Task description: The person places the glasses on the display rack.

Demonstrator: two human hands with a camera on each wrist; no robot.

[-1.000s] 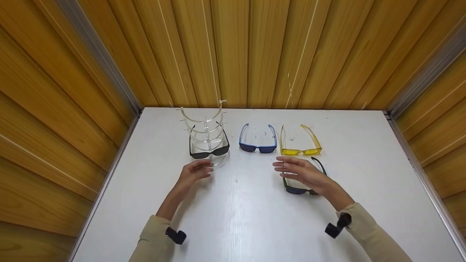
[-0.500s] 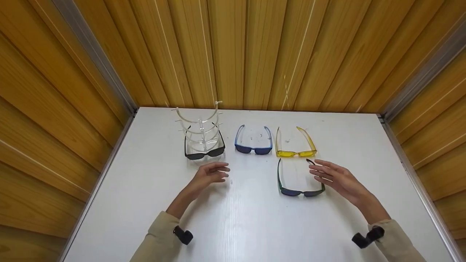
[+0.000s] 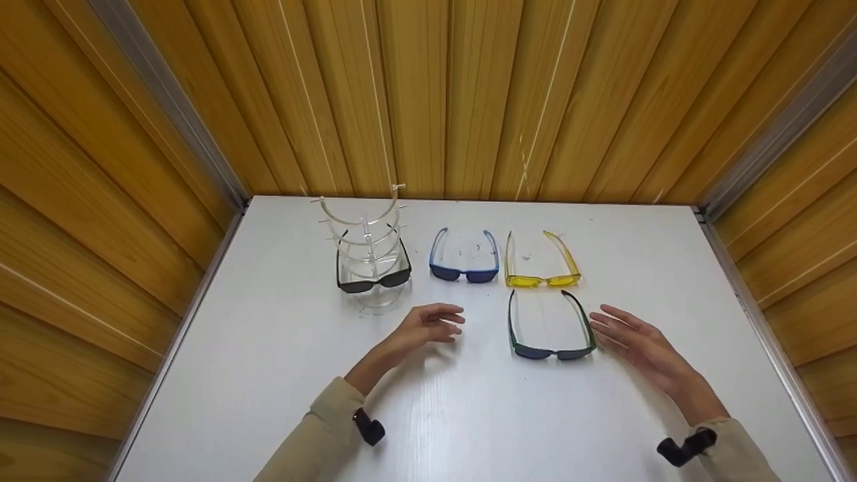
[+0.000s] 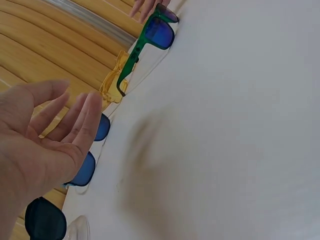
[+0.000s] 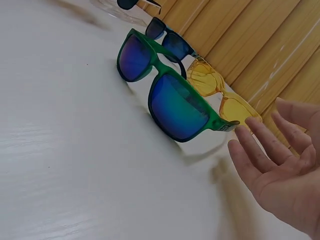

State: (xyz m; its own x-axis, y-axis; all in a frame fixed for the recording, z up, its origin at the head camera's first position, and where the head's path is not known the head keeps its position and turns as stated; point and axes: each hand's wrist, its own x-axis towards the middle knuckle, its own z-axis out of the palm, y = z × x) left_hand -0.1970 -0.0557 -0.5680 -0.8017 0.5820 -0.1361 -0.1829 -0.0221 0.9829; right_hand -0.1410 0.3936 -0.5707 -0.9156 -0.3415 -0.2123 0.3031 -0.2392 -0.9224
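Green-framed sunglasses (image 3: 553,353) with bluish mirrored lenses lie on the table, temples unfolded toward the back. Just right of them is my right hand (image 3: 646,348), fingers loosely extended; in the right wrist view its fingertips come close to the green hinge, and contact cannot be made out. My left hand (image 3: 425,328) hovers left of the same pair with relaxed, slightly bent fingers and holds nothing. Behind are blue sunglasses (image 3: 463,274) and yellow glasses (image 3: 542,281), both with temples spread. Black sunglasses (image 3: 375,282) sit low on a clear multi-tier display stand (image 3: 369,251).
The white table (image 3: 428,415) ends at a wood-look panel wall (image 3: 455,100) behind, with more panels on both sides. The stand's upper clear arms rise near the back left. Each sleeve carries a small black camera.
My right hand has moved right, off from over the green sunglasses to beside them. My left hand has moved right, away from the display stand. The glasses stay where they were.
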